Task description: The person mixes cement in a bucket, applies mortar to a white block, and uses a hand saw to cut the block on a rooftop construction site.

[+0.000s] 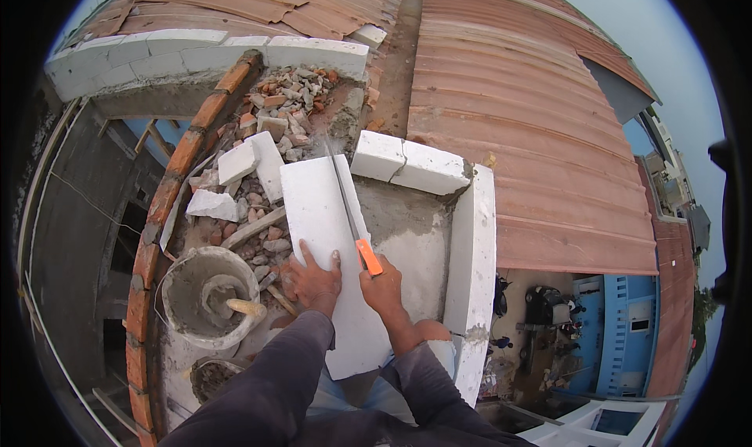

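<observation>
A long white lightweight block (317,212) lies flat in front of me, running from my knees toward the rubble. My left hand (315,281) presses flat on its near left part, fingers spread. My right hand (381,284) grips the orange handle of a hand saw (348,210), whose thin blade runs along the block's right side, pointing away from me. My right knee (433,331) sits just under that hand.
A mortar bucket (205,295) with a trowel stands at the left. Broken brick and block rubble (276,126) lies beyond. White block walls (472,243) edge the right and far sides (410,164). A brick edge (160,204) drops off left; rusty roofing (540,134) lies right.
</observation>
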{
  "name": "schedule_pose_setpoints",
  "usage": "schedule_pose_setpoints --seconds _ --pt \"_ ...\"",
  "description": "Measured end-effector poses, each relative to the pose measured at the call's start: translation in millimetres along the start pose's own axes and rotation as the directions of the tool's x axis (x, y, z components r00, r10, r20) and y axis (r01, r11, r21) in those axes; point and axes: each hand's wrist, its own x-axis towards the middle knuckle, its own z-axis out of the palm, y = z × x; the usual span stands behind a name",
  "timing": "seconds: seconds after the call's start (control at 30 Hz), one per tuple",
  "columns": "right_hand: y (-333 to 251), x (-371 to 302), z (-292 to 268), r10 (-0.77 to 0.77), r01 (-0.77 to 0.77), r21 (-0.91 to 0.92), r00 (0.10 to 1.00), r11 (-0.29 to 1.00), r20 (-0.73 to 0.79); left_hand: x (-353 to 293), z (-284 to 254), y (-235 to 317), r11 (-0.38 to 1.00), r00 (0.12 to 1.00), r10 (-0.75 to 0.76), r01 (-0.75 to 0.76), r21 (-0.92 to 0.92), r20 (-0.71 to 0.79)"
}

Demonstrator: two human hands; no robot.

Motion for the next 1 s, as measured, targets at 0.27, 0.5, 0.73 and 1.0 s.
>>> schedule_pose_setpoints --seconds 0.27,0.5,0.73,1.0 --pt "-44 -120 -93 0.023 -0.024 0.006 0.998 1.000 0.059 5 4 -3 1.000 0.999 0.019 -0.020 -0.023 -0.030" --pt "-43 85 10 0.048 -0.043 -0.071 0.996 0.997 0.069 6 -1 -1 0.993 1.000 0.002 -0.001 -0.121 0.007" --pt "-30 23 7 -0.211 0.191 -0.207 0.974 0.960 -0.081 -1 -1 -2 0.993 0.999 0.026 -0.028 -0.116 -0.020" --pt "-102 -72 -99 0.001 0.003 -0.263 1.000 0.965 0.013 10 9 -4 0.999 0.999 0.026 -0.027 -0.018 -0.040"
